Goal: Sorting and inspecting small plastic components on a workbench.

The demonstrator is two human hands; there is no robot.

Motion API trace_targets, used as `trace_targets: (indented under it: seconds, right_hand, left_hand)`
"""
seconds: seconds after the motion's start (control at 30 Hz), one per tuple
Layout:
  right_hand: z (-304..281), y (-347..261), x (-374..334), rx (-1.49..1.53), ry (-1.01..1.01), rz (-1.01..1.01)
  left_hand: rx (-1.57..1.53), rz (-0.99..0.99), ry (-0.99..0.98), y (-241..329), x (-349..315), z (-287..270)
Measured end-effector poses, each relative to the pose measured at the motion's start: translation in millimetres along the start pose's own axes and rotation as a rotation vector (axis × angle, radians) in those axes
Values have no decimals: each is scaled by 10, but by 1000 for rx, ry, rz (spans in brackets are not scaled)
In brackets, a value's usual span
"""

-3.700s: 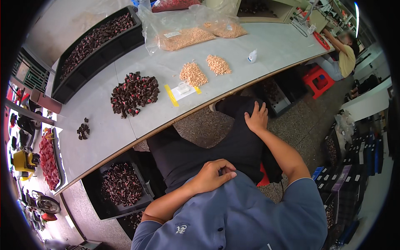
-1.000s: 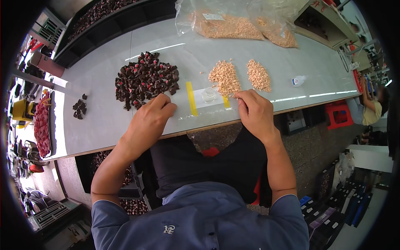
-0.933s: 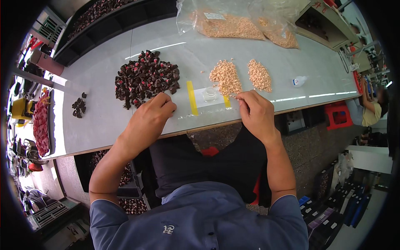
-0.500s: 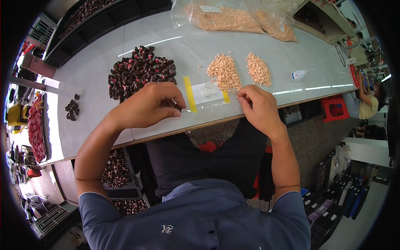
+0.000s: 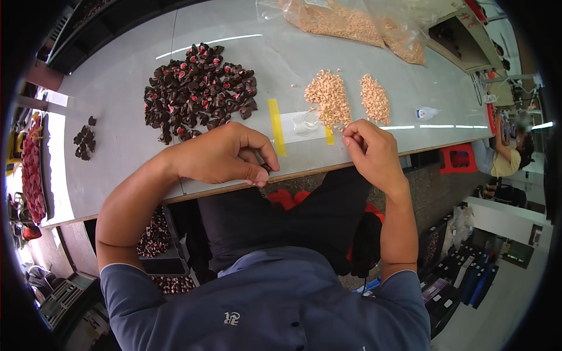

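Two yellow strips (image 5: 277,128) lie between left hand (image 5: 219,154), gripping a dark piece (image 5: 266,167), and right hand (image 5: 376,153), closed, its contents unclear.

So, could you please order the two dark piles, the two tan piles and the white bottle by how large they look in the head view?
1. Right dark pile
2. Left tan pile
3. Right tan pile
4. Left dark pile, loosely scattered
5. White bottle

Left arm (image 5: 132,196) bent, elbow out wide; left hand (image 5: 219,153) pinches, thumb toward fingers (image 5: 264,146). Right arm (image 5: 400,231) reaches far, right hand (image 5: 374,151) curled.
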State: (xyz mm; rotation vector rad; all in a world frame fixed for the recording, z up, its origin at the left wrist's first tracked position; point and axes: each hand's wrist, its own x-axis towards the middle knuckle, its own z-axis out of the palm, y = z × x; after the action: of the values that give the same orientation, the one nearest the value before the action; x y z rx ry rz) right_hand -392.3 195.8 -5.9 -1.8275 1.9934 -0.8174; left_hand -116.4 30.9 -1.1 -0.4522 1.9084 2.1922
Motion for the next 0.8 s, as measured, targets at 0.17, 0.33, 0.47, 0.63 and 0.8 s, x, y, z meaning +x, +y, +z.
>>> trace_targets:
  seconds: [0.17, 0.33, 0.47, 0.63, 0.8]
  right_hand:
    - [40, -38, 32, -29, -17, 20]
    - [52, -77, 43, -153, -17, -21]
    - [195, -222, -57, 78, 18, 1]
    - [529, -655, -87, 407, 130, -198]
    - [721, -703, -60, 396, 130, -212]
  left_hand:
    - [-8, 7, 28, -5, -21, 5]
    - [-69, -10, 10, -18, -33, 45]
    - [-127, 0, 37, -44, -8, 85]
    - [-197, 28, 61, -59, 33, 113]
    - [-216, 34, 49, -78, 50, 96]
